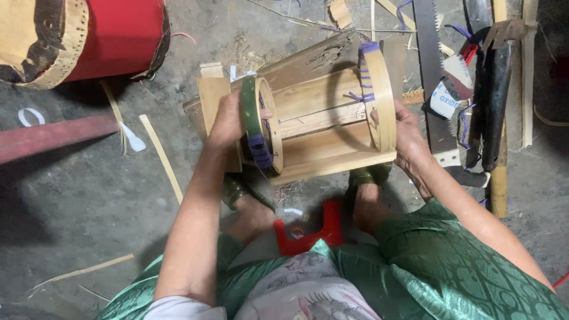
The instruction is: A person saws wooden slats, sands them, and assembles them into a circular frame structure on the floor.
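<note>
A small drum body of pale wooden staves (320,127) lies on its side over my feet. A bamboo hoop (382,95) with purple string rings its right end. Another hoop (269,127), partly green with purple binding, rings its left end. My left hand (228,121) grips the left hoop's rim. At the right end, my right hand (409,139) holds the staves by the other hoop. A flat wooden board (308,62) lies under and behind the drum body.
A red drum with a studded skin (89,35) lies at the top left. Saws (435,77), dark-handled tools (495,101) and bamboo sticks sit at the right. A red plastic stool (314,234) is under me. Bamboo strips (163,157) and a dark red plank (53,136) lie on the concrete floor.
</note>
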